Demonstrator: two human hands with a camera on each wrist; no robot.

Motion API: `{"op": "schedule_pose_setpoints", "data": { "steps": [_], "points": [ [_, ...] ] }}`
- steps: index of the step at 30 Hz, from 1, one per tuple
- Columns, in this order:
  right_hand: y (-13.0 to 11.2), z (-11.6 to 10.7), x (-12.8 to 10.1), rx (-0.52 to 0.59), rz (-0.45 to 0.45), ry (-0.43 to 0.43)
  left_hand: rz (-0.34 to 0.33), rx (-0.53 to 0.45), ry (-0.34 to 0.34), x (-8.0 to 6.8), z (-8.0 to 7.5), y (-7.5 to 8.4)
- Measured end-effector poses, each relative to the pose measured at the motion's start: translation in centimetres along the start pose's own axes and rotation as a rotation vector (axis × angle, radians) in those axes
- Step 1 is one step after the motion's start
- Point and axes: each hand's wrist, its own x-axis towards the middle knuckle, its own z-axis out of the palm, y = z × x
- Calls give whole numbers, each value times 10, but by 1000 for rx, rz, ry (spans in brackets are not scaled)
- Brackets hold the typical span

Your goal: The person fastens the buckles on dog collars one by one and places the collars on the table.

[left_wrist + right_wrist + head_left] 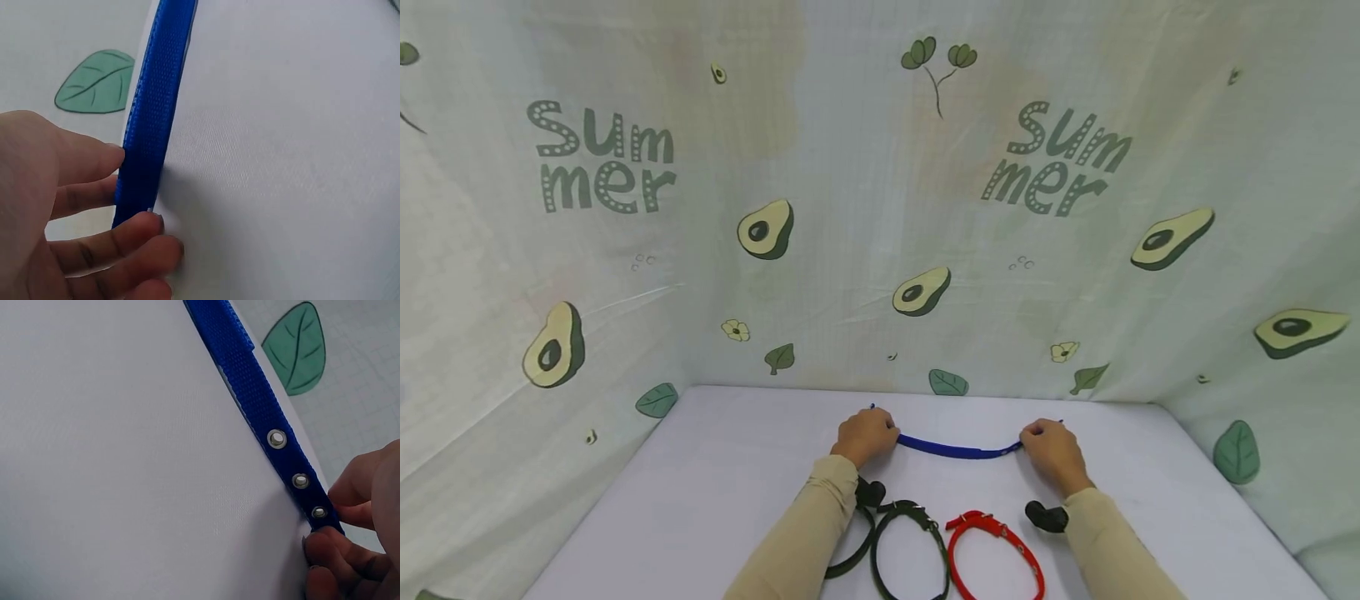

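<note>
A blue collar (951,451) is stretched sideways between both hands, sagging slightly in the middle. My left hand (867,435) pinches its left end; in the left wrist view the thumb and fingers are at the edges of the woven blue strap (153,106). At the other end, my right hand (1054,454) pinches the strap just beyond several metal eyelets, the largest eyelet (277,439) being farthest from the fingers. The fingers hide part of each end, and a small tip shows past each hand in the head view.
Nearer the body, a red collar (1024,550) and a dark green collar (876,557) lie buckled into loops on the white table (715,467). Another dark collar (848,567) is partly covered by the left sleeve. A printed cloth (850,167) hangs behind and at both sides.
</note>
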Motion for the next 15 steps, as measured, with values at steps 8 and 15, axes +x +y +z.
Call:
{"op": "schedule_pose_setpoints", "data": {
  "steps": [8, 15],
  "points": [
    [2, -2, -4, -32, 57, 55, -22, -95, -3, 5, 5, -2],
    [3, 1, -4, -19, 58, 68, -66, -91, -7, 8, 4, -5]
  ]
}}
